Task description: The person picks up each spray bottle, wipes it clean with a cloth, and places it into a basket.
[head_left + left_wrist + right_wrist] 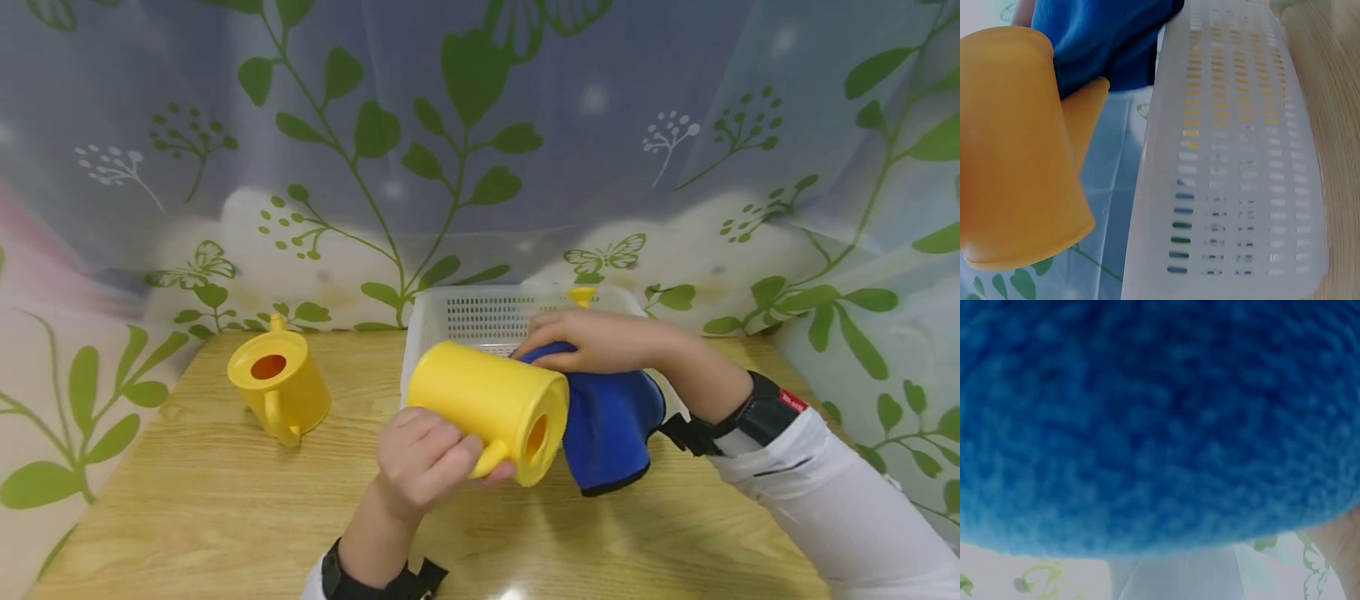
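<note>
Both hands are occupied at the near side of the white slotted basket (417,329): the left hand (427,458) is curled round the handle of a yellow watering can (480,396), and the right hand (592,337) grips a blue cloth (611,433) with a dark edge. That can is held up at the basket's near edge, tipped on its side, its base toward the basket's left and its mouth toward the right. Holding it by the handle probably serves to steady it while leaving its wall and spout within the cloth's reach. In the left wrist view the spout (1085,115) points at the cloth; whether they touch I cannot tell. The can thus lies between the hands, directly in the left and just beside the right. The cloth hangs in loose folds below the right hand, over the basket's near right part.

Left of the basket, a second yellow watering can (311,396) stands upright on the wooden table (225,517), handle toward the person. A flared yellow piece (581,295) shows at the basket's far rim, perhaps another can's spout. Behind the basket hangs a leaf-printed curtain (525,200).
</note>
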Demonstrator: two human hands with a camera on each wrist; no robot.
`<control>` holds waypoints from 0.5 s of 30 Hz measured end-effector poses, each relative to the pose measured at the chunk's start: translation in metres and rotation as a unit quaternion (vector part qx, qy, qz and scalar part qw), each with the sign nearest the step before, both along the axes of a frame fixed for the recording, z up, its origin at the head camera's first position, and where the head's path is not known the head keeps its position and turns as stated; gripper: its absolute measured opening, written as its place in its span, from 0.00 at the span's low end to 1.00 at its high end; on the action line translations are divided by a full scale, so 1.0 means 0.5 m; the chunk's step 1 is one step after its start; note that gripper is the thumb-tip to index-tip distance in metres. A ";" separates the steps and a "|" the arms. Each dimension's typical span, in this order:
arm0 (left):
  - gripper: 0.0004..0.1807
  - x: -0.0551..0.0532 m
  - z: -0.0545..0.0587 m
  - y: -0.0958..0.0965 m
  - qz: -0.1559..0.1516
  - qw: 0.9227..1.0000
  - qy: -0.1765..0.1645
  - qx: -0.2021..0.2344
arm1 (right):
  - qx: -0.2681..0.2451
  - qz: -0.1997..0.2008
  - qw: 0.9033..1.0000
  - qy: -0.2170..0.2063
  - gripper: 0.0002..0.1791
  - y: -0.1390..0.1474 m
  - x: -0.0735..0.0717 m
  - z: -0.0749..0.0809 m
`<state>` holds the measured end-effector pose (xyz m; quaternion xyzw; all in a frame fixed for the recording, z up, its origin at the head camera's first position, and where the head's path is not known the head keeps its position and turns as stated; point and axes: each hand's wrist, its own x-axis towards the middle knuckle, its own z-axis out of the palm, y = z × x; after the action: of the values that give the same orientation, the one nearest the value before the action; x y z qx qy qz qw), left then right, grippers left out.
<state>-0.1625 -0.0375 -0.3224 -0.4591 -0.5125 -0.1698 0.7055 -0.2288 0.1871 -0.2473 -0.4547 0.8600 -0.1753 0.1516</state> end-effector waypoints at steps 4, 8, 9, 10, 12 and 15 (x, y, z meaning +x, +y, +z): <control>0.25 -0.009 -0.005 -0.012 0.001 1.000 -0.006 0.022 | -0.020 -0.015 0.999 -0.020 0.15 0.031 0.007 0.003; 0.26 -0.015 -0.009 -0.022 0.001 0.999 -0.018 0.051 | -0.051 -0.018 0.998 -0.026 0.16 0.078 0.024 -0.004; 0.26 -0.017 -0.010 -0.024 0.002 0.998 -0.022 0.058 | -0.060 -0.019 0.998 -0.022 0.16 0.090 0.032 -0.007; 0.25 -0.018 -0.010 -0.026 0.004 0.997 -0.025 0.066 | -0.070 -0.025 0.997 -0.014 0.16 0.102 0.041 -0.013; 0.26 -0.020 -0.010 -0.029 0.010 0.996 -0.035 0.081 | -0.102 -0.035 0.994 0.003 0.17 0.125 0.060 -0.028; 0.26 -0.024 -0.017 -0.030 0.024 0.993 -0.058 0.097 | -0.153 -0.080 0.984 0.044 0.18 0.154 0.092 -0.053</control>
<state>-0.1747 -0.0523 -0.3308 -0.3656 -0.5446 -0.2281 0.7196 -0.1828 0.2642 -0.2736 -0.4099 0.8624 -0.2957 0.0279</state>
